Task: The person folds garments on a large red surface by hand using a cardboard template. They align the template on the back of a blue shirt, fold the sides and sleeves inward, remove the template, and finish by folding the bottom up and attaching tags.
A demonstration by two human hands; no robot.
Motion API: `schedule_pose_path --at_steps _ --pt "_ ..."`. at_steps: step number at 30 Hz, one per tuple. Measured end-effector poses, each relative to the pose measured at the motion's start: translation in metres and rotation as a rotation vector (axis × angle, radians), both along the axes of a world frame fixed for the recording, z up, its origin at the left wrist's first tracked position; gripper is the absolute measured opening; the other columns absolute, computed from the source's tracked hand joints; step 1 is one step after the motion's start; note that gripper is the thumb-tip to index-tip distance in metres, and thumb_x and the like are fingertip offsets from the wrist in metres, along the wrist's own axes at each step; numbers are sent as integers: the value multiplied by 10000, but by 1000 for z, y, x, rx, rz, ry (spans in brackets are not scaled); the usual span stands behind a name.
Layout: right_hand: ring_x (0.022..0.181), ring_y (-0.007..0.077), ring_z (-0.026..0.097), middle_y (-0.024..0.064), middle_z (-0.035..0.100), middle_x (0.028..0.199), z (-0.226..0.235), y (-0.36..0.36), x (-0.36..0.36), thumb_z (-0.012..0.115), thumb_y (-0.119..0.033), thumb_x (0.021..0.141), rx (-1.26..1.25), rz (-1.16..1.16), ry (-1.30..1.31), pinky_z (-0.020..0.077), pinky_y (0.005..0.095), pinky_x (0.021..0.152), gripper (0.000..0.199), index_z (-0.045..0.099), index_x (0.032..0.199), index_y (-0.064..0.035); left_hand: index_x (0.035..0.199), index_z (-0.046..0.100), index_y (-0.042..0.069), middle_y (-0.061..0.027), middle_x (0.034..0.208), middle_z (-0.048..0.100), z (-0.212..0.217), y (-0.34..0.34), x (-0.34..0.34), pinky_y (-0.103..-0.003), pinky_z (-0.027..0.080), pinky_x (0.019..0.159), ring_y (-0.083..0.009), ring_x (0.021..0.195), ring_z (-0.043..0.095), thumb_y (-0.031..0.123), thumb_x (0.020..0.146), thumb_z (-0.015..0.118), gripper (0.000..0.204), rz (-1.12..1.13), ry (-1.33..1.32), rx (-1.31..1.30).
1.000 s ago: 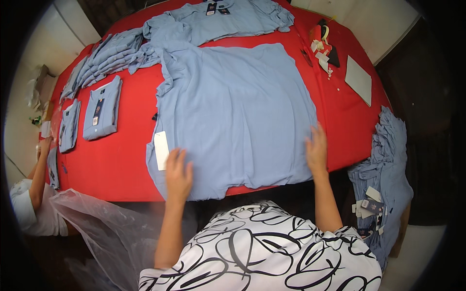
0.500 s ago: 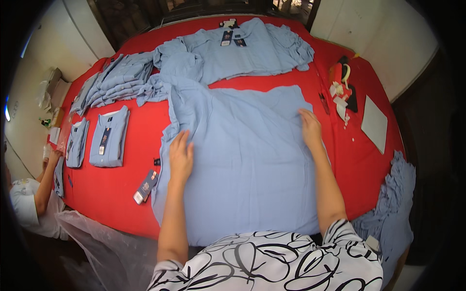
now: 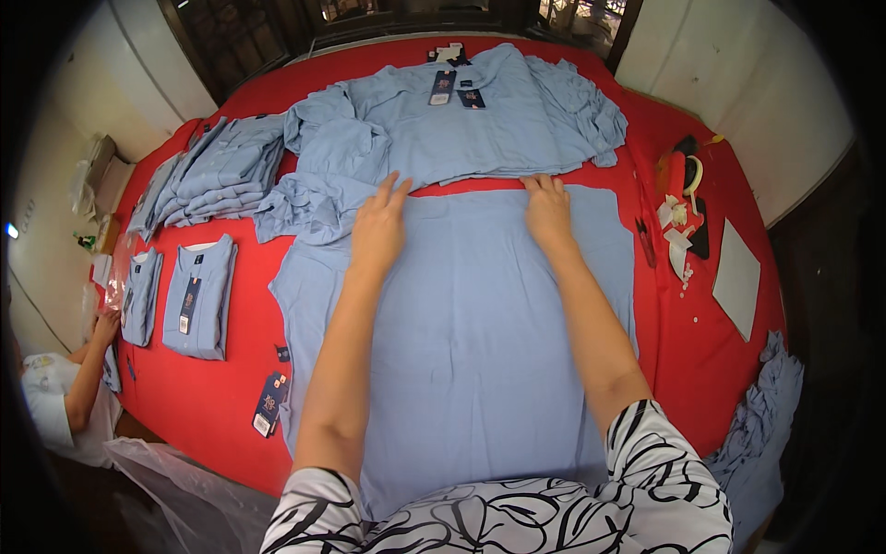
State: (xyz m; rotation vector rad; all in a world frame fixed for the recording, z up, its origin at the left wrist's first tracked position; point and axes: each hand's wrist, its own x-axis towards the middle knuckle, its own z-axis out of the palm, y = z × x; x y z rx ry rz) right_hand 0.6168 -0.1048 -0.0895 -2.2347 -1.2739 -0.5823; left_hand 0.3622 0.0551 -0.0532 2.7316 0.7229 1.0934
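A light blue shirt lies spread out on the red-covered table in front of me. My left hand rests at its far edge, left of the middle, fingers stretched out and apart. At the same edge, farther right, my right hand lies on the cloth with its fingers extended. Bunched fabric lies beside my left hand. Past the shirt's left edge sticks a dark hang tag on the red cloth.
More blue shirts with tags lie across the far side. Folded shirts are stacked at left, near two folded ones. A white sheet and tape roll lie right. Another person's hand works at far left.
Both hands have moved away from me, from the shirt's sides to its far edge. The shirt's far edge now lies straighter and its far corners are spread flatter.
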Motion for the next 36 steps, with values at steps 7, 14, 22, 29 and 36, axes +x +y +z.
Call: schedule_pose_path --at_steps 7,14,22,29,36 --pt "866 359 543 149 575 904 45 -76 -25 578 23 816 258 213 127 432 457 823 81 588 867 -39 951 611 64 -98 933 609 34 -20 -46 -420 458 749 -315 853 595 31 778 680 189 35 -44 56" --pt "796 296 544 109 592 888 14 -234 -137 648 74 790 -76 312 148 420 385 715 138 647 889 -23 933 658 68 -58 977 627 -16 -154 -163 -364 434 735 -251 834 563 9 744 689 201 -22 142 -27" --pt "867 223 540 64 618 929 13 -190 -203 702 1 799 220 371 463 405 323 783 156 709 945 -54 1072 708 110 -51 1169 638 -16 -189 -145 -438 413 948 -277 1097 546 49 799 682 282 -52 22 -146" --pt "778 165 528 46 609 852 -5 -165 -214 709 -67 837 189 291 591 407 253 718 62 692 896 -67 1244 673 240 19 1371 573 -40 -176 -141 -545 222 1157 -300 1342 424 236 935 618 313 91 216 -184" --pt "847 203 596 87 604 772 22 -183 -188 688 -117 849 517 91 1388 472 334 745 90 647 838 -37 1269 656 242 32 1397 555 -41 -176 -144 -525 200 1169 -282 1357 416 251 955 589 322 110 228 -204"
